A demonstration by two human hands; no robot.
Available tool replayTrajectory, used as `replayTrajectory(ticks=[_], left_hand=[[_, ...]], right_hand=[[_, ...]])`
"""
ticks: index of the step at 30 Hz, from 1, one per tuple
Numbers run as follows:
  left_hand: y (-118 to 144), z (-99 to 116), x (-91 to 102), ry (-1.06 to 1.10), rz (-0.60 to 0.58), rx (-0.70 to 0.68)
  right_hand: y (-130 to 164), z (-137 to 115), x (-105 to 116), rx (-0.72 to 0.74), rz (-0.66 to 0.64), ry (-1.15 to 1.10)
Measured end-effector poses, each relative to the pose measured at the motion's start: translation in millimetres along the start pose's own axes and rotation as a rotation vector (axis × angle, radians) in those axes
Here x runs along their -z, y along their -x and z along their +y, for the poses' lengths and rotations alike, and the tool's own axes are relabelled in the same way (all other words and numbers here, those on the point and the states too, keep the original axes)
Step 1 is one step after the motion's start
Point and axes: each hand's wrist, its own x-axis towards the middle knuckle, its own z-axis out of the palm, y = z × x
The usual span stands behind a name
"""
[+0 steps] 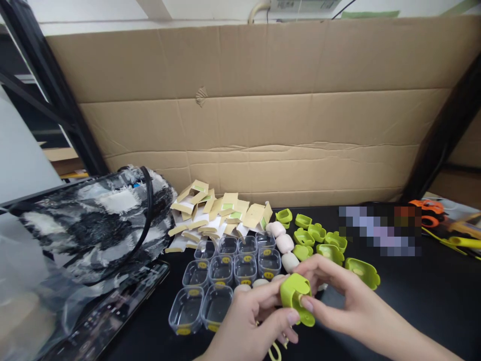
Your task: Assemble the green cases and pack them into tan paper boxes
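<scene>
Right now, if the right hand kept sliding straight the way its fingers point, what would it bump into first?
The right hand points leftward and already touches the lime-green plastic clip. Just beyond it is the left hand, which grips the same clip. Depth is hard to judge, but those look first.

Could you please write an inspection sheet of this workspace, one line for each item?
Surface: black tabletop, mostly covered.
Job's things: green plastic cap held between both hands; more green caps; clear plastic boxes with yellow stickers; pale rounded pieces.
Clutter: heap of folded tan card pieces; crinkled transparent plastic bag; orange and yellow tools at far right.
Grippers: left hand and right hand, fingers on the cap.
Cables: black cord over the bag.
Surroundings: brown cardboard sheet behind; black metal frame.
</scene>
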Motion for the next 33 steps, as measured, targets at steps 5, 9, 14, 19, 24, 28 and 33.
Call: replayTrajectory(ticks=[5,9,14,19,24,28,33], left_hand=[[0,-1,-0.7,0.011,-0.019,-0.003],[1,0,-2.3,0.014,-0.029,-0.023],[0,-2,-1.9,0.037,-0.042,-0.021],[-1,-5,-1.4,0.022,-0.039,-0.045],[1,-4,-0.4,-0.013,-0.057,-0.014],[2,-2,0.5,-0.098,-0.078,-0.031],[3,-4,-0.7,-0.129,-0.074,-0.009]], right_hand=[[0,0,-2,-0.035,-0.003,-0.034],[1,0,-5,-0.033,0.019,-0.055],[1,0,-7,-0.034,0.025,-0.051],[1,1,-7,-0.065,0.009,-0.077],[1,2,-7,-0.107,-0.009,-0.099],[2,6,-6,-0.101,-0.040,-0.121],[2,11,-8,-0.124,-0.074,-0.163]])
